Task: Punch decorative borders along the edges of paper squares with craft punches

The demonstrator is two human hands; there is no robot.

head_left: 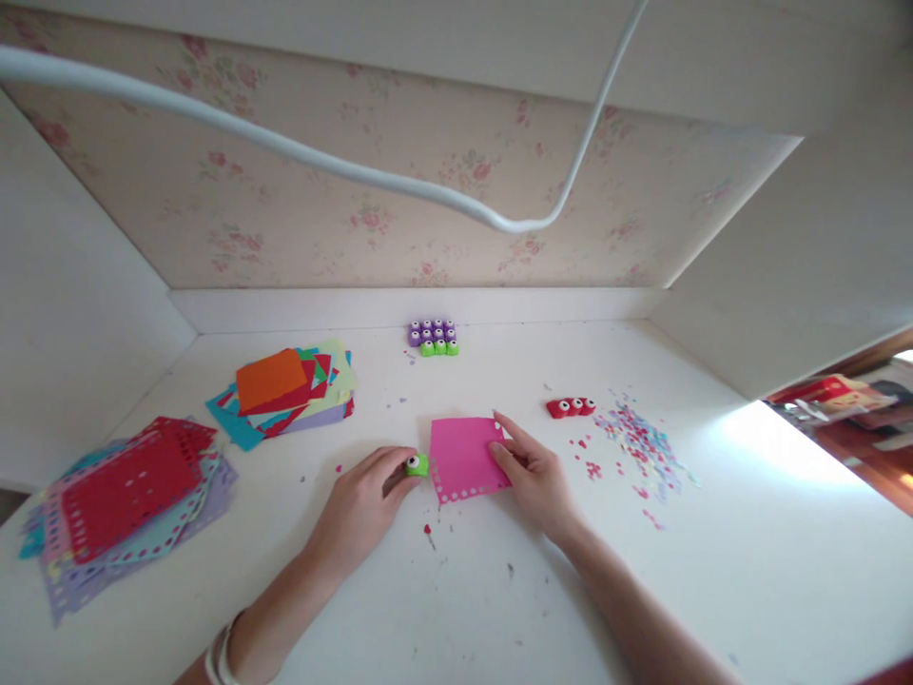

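My left hand pinches a small green craft punch with a white top at the left edge of a pink paper square. Punched holes run along the paper's bottom edge and the lower part of its left edge. The paper's right side is held by my right hand, thumb on top and index finger near the upper right corner. Whether the paper sits inside the punch's slot I cannot tell.
Purple and green punches stand in rows at the back, red punches to the right. Confetti lies scattered beyond them. At left are a stack of coloured paper and a pile of punched sheets. A white cable hangs across the view.
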